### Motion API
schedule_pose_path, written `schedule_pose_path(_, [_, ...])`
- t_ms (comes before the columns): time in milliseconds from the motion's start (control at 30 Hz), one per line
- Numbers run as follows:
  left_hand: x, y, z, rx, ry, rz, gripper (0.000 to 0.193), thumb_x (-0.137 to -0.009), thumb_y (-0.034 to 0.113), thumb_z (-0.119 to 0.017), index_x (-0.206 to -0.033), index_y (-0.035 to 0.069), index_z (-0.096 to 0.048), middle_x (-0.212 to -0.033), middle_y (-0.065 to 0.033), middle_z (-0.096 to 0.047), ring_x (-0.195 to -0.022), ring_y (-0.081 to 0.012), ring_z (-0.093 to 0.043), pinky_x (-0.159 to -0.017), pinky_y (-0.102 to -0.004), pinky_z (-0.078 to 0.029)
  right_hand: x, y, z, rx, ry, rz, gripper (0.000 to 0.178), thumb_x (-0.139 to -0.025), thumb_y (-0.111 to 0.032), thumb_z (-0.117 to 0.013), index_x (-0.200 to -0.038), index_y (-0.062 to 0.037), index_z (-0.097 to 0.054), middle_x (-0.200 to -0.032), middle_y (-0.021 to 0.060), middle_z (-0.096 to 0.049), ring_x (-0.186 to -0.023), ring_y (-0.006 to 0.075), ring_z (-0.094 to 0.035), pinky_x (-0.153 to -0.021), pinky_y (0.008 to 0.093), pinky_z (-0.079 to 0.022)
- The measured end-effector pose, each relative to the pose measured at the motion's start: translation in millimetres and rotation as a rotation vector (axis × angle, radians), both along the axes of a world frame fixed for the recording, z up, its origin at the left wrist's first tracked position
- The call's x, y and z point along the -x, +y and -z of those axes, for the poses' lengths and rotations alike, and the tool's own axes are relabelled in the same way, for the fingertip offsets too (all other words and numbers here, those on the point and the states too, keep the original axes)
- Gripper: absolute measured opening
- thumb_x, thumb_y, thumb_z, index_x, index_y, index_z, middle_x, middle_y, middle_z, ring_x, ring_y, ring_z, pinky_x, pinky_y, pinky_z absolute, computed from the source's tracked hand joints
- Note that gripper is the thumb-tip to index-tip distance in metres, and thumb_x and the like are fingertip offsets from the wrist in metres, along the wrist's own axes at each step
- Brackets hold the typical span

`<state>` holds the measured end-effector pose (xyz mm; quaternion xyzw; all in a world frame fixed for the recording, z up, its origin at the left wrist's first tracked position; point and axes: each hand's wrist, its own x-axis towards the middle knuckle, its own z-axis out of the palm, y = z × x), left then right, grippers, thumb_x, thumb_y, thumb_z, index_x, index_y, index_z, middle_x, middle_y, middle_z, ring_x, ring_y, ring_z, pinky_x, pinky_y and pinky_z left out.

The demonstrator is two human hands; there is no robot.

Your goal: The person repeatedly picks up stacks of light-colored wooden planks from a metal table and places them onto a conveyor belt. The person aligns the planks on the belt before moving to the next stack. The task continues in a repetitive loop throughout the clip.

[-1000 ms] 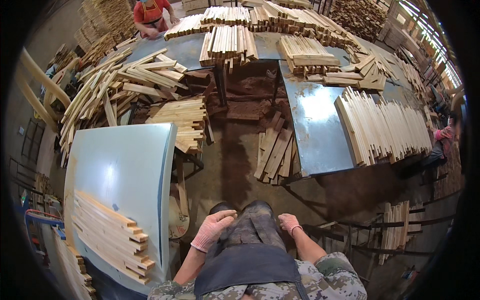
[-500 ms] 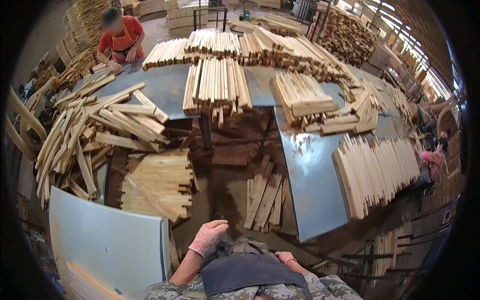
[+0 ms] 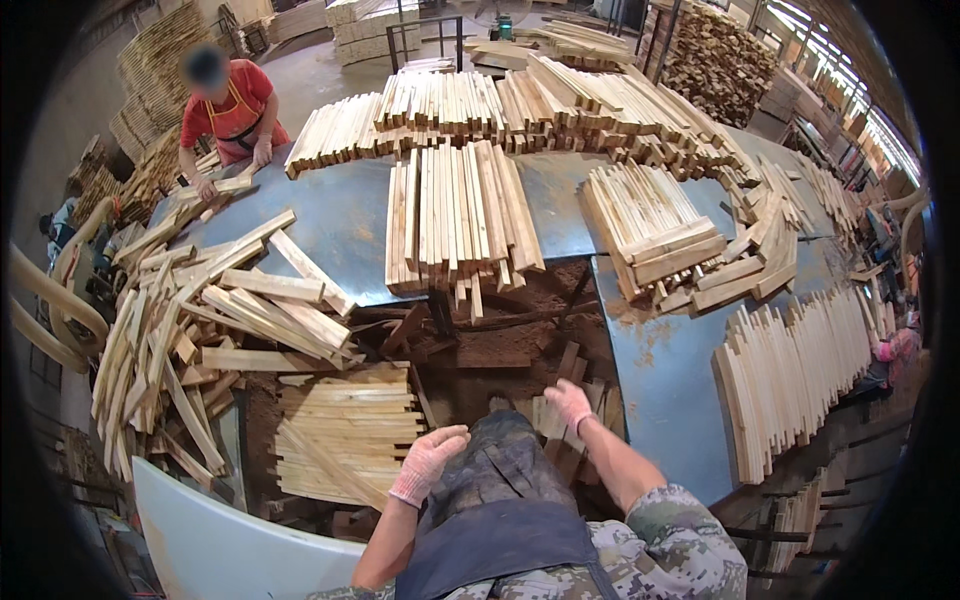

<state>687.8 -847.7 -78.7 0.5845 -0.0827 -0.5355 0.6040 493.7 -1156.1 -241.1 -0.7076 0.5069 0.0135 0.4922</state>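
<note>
One broad blue tabletop (image 3: 658,405), bearing wood sticks (image 3: 455,210) lined up in rows, probably for easy handling. At left, a tangled pile (image 3: 160,345) of more sticks. Nearest the left hand (image 3: 430,464), a low stack of boards (image 3: 350,402); behind the right hand (image 3: 570,403), looser boards (image 3: 549,418). Both grips half-curled, seemingly empty; cannot tell if pressed together or apart. No legible writing.

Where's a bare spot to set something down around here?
Mostly bare: the right metal tabletop, between its inner edge and the row of wooden slats; the far metal tabletop, between the middle slat stack and the jumbled slat pile. Crowded: that pile, and the stacked slats by the left hand.
</note>
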Motion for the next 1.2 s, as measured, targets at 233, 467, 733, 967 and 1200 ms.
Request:
schedule_pose_path(233, [-124.1, -76.4, -6.4, -0.128, -0.101, -0.111, 0.043, -0.102, 0.02, -0.073, -0.137, -0.004, -0.068, -0.126, -0.0131, -0.076, -0.114, -0.0193, -0.071, -0.103, -0.0318, -0.054, -168.9, -218.4, 7.3, 0.395, -0.171, 0.23, 0.056, -0.092, -0.042, -0.076, -0.122, 0.0022, -0.06, -0.102, 0.0196, -0.072, -0.101, 0.0342, -0.07, -0.092, 0.044, -0.053])
schedule_pose_path(467, [-254.9, -204.3, -4.6, -0.407, -0.419, -0.158, 0.06, -0.094, 0.026, -0.075, -0.143, -0.006, -0.062, -0.137, -0.0178, -0.069, -0.125, -0.0257, -0.067, -0.109, -0.0364, -0.051, -288.0, -340.6, 27.4, 0.171, -0.124, 0.173, 0.064, -0.098, -0.048, -0.069, -0.133, 0.0044, -0.061, -0.124, 0.0301, -0.07, -0.118, 0.0442, -0.065, -0.102, 0.0465, -0.049])
schedule_pose_path(733, [-393.1, -324.0, 87.8, -0.666, -0.825, -0.036, 0.077, -0.093, 0.049, -0.071, -0.15, 0.0, -0.056, -0.151, -0.0272, -0.057, -0.138, -0.0427, -0.056, -0.115, -0.0455, -0.045, -316.7, -348.3, -9.0, -0.009, -0.067, 0.226, 0.09, -0.088, -0.041, -0.082, -0.157, 0.0056, -0.046, -0.139, 0.023, -0.068, -0.125, 0.035, -0.066, -0.106, 0.0433, -0.05])
schedule_pose_path(967, [-419.0, -364.2, 111.3, -0.692, -0.999, 0.158, 0.06, -0.101, 0.05, -0.059, -0.139, 0.004, -0.064, -0.146, -0.024, -0.058, -0.135, -0.0447, -0.052, -0.114, -0.0489, -0.043, -356.5, -343.4, -31.3, -0.335, -0.366, 0.111, 0.067, -0.092, -0.025, -0.08, -0.148, 0.003, -0.058, -0.128, 0.0127, -0.073, -0.114, 0.0189, -0.066, -0.095, 0.0363, -0.054])
schedule_pose_path(1200, [-425.1, -368.1, 108.5, -0.745, -1.09, 0.263, 0.066, -0.102, 0.053, -0.057, -0.149, 0.008, -0.059, -0.163, -0.0239, -0.044, -0.15, -0.0437, -0.039, -0.125, -0.0518, -0.029, -361.9, -323.8, -53.9, -0.106, -0.502, 0.165, 0.059, -0.091, -0.012, -0.077, -0.146, 0.0037, -0.059, -0.123, 0.0125, -0.075, -0.113, 0.0183, -0.069, -0.101, 0.0337, -0.054])
